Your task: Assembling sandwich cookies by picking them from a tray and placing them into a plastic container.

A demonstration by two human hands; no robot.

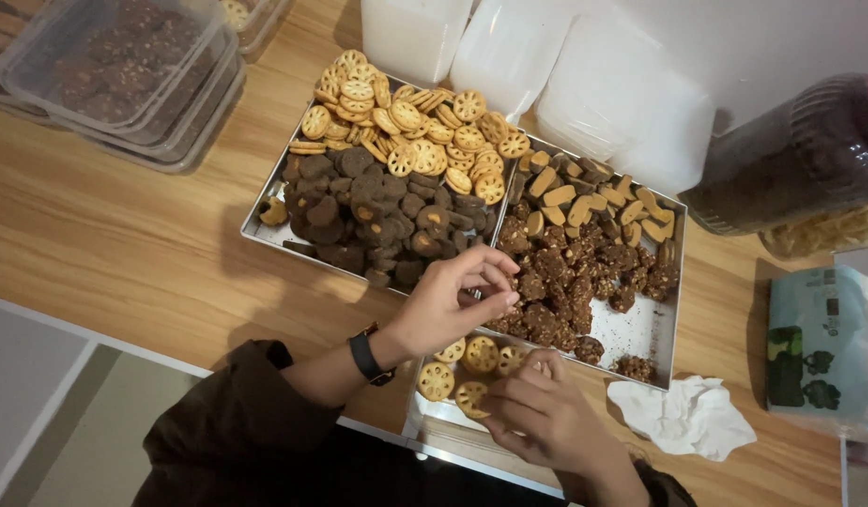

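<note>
Cookies, lotus-root shape (436, 380): golden, few laid flat in small clear tray (434, 413) at table's near edge, just below big tray.
Left hand (448, 300): over gap betw. dark-cookie tray and small tray; thumb + fingertips pinched narrow; anything betw. them too small to tell. Black watch (366, 357) on wrist.
Right hand (539, 413): resting on small tray's right side, fingers curled onto a golden cookie (471, 399); touching, full grasp not clear.
Step in hand: prob. filling small tray w/ golden cookies, row started, most of tray bare.
Next move calls for: light pinch, flat placement beside those laid; brittle, could snap or overlap.
Left big tray (265, 230): heap of golden cookies (415, 131) at far end, dark round cookies (377, 211) at near end.
Right big tray (664, 329): tan stick biscuits (593, 197) far, brown lumpy cookies (565, 282) near, crumbs on bare corner.
Around: stacked clear lidded boxes (124, 75) far left, white bags (546, 66) behind, dark jar (791, 164) right, crumpled tissue (687, 413), green packet (814, 343).
In the way: brown lumpy pile touching small tray's far edge; both hands crowding same small spot.
</note>
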